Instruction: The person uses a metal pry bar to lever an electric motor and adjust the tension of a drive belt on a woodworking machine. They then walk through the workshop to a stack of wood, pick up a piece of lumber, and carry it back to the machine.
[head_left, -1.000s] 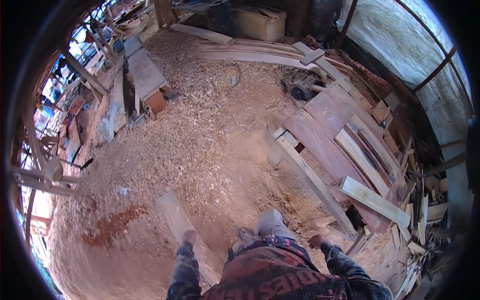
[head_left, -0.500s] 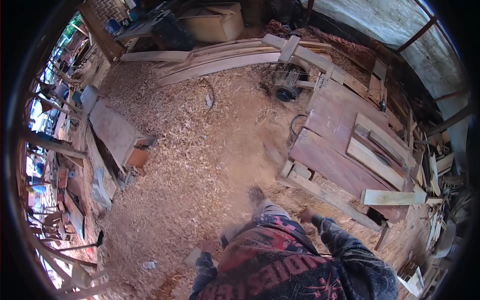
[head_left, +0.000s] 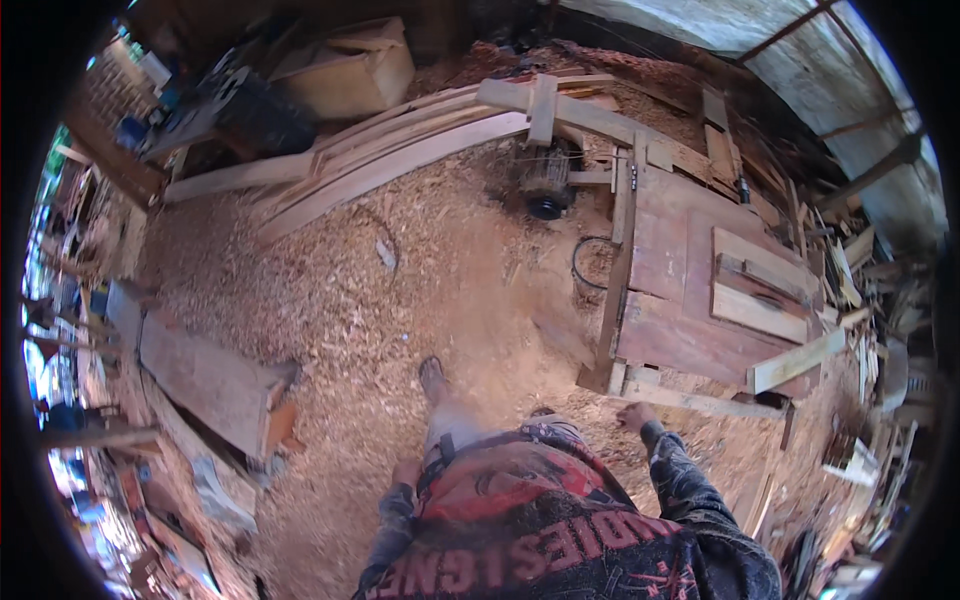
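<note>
**Right hand [head_left: 634,416] near the bench [head_left: 660,332], nothing seen in it**

It hangs by the bench's near-left corner, fingers loosely bent and partly open; whether they touch the edge cannot be told. The left hand [head_left: 406,472] is beside the shirt [head_left: 540,500], its fingers too blurred to read. Boards [head_left: 757,312] lie toward the bench's right edge; a pale plank [head_left: 797,360] crosses its near-right corner.

Shavings [head_left: 335,315] all over the floor [head_left: 475,270], a low bench [head_left: 200,375] yonder, long planks [head_left: 400,175] near a dark drum [head_left: 268,118], wooden box [head_left: 345,82], whitish sheeting [head_left: 865,85]
</note>
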